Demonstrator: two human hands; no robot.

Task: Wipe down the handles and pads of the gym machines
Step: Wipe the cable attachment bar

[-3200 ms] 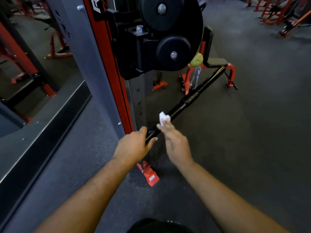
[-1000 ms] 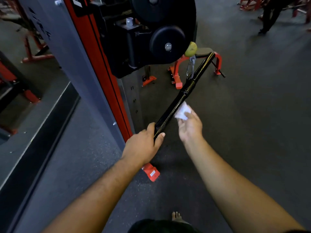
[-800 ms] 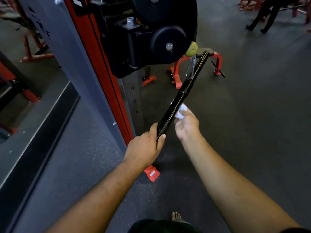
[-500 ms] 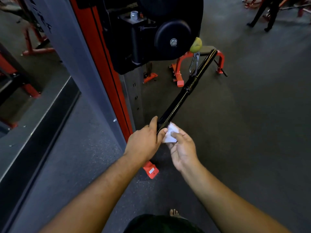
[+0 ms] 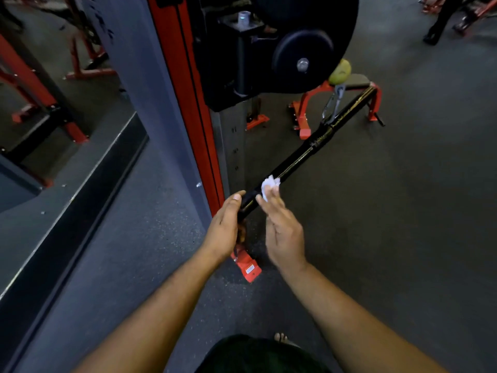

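Observation:
A long black cable bar (image 5: 304,157) runs diagonally from my hands up to a carabiner (image 5: 333,103) under a yellow-green ball stopper (image 5: 340,71). My left hand (image 5: 224,232) grips the near end of the bar, thumb lying over its top. My right hand (image 5: 282,232) holds a small crumpled white wipe (image 5: 269,184) at its fingertips and presses it on the bar just beyond my left thumb. The fingers of my right hand are stretched out toward the bar.
The cable machine's red and grey column (image 5: 188,103) and black pulley (image 5: 304,60) stand right beside the bar. Its red foot (image 5: 248,267) lies below my hands. A red bench frame (image 5: 304,114) stands behind, a mirror (image 5: 40,103) at left, a person's legs (image 5: 441,20) far right.
My right hand slid the wipe down the bar toward my left hand, then a little back up it. My left hand kept hold of the bar's near end.

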